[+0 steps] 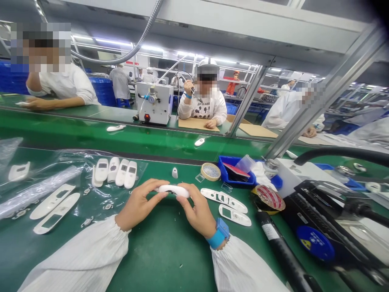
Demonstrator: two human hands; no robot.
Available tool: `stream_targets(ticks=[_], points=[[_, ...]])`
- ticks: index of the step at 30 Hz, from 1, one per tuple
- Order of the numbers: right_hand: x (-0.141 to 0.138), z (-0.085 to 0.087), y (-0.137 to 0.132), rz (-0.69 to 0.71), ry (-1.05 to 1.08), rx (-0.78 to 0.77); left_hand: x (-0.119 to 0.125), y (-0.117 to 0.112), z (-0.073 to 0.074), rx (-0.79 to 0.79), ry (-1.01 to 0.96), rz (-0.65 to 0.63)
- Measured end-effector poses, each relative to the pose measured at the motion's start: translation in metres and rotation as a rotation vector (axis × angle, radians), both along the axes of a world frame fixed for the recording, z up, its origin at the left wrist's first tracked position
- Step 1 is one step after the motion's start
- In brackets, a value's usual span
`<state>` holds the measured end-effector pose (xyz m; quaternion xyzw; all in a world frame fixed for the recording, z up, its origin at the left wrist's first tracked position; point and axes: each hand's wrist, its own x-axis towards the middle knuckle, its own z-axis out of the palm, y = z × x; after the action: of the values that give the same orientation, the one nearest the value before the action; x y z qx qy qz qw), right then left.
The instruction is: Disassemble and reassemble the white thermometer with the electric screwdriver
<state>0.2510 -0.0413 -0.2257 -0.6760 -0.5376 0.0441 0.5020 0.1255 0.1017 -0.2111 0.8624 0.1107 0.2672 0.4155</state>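
The left hand and the right hand are both closed in a narrow grip on a curved white plastic shell, one at each end, with the shell held over the table between them. A blue wristband sits on the right wrist, and white pleated sleeves cover both forearms.

Just beyond the hands stands a small white plastic cone. To the right lie two flat white perforated plastic panels, then a beige tape roll and a blue plastic tray holding mixed items. Further right are a red-and-gold tape roll and a black cylindrical tool handle. To the left, white device casings and two long white plastic panels rest on a transparent plastic bag.

The table has a green surface, and a green conveyor belt runs beyond it. Across the belt, a co-worker holds a tool beside a white bench unit.

The fingers hide much of the shell. The black machine at right is cut off by the frame, and the tray's contents are hard to make out.
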Motion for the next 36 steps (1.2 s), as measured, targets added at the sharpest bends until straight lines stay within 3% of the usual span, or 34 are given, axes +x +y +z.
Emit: stream_targets(ticks=[7, 15, 22, 30, 34, 36], points=[[0.000, -0.006, 0.002, -0.043, 0.252, 0.046, 0.002, 0.000, -0.003, 0.036, -0.023, 0.007], [-0.009, 0.003, 0.001, 0.052, 0.260, 0.026, 0.001, -0.004, -0.002, 0.092, 0.094, -0.118], [-0.012, 0.000, 0.001, 0.082, 0.401, 0.000, -0.001, -0.009, -0.001, 0.035, 0.091, -0.046], [-0.023, -0.003, 0.004, 0.039, 0.403, 0.060, -0.005, -0.020, 0.008, 0.124, 0.063, -0.053], [-0.021, -0.006, 0.009, 0.082, 0.510, 0.050, -0.004, -0.013, 0.006, 0.065, 0.102, -0.077], [-0.020, -0.005, 0.012, 0.092, 0.623, 0.050, -0.001, -0.007, 0.005, -0.066, 0.135, -0.084]])
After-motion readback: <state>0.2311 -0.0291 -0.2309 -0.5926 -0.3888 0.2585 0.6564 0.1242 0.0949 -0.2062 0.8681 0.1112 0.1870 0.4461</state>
